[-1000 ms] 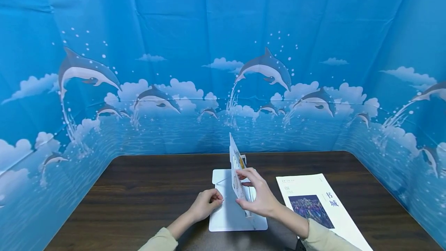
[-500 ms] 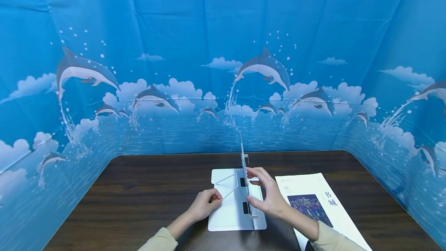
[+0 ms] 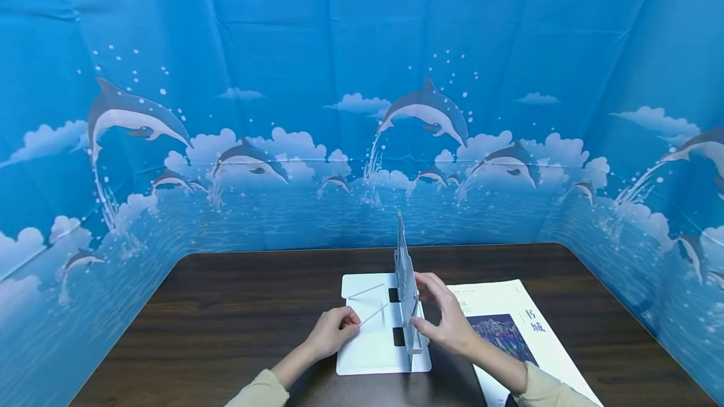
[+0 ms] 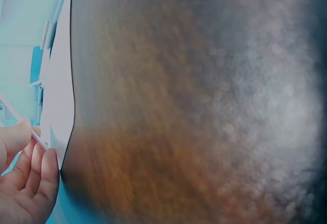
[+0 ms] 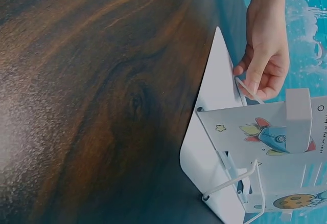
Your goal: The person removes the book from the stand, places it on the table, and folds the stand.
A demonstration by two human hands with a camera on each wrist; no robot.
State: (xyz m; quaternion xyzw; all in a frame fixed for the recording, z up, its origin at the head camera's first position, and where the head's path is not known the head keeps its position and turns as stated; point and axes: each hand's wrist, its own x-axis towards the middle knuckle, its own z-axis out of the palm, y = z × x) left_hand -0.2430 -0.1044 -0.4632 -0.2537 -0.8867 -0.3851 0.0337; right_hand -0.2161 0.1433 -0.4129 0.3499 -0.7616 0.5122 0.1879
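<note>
A white folding book stand has a flat base plate (image 3: 362, 360) on the table and a panel (image 3: 405, 287) standing nearly upright, leaning slightly right. Its cartoon-printed face (image 5: 237, 124) shows in the right wrist view, with a white block (image 5: 299, 121) and a bent wire leg (image 5: 230, 183). My left hand (image 3: 334, 333) pinches the end of a thin white wire support (image 3: 374, 313) over the base, as the left wrist view also shows. On the panel's right side, my right hand (image 3: 449, 319) touches it with loosely extended fingers and thumb; its own wrist view does not show it.
A magazine or book (image 3: 557, 363) with a dark picture on its cover lies to the right, partly under my right forearm. The dark wooden table (image 3: 226, 306) extends around the stand. A blue dolphin-print curtain (image 3: 317, 80) encloses the table's back and sides.
The panel has swung from leaning left, past upright, to leaning slightly right. My right hand has moved right with it. My left hand has stayed in place on the wire support.
</note>
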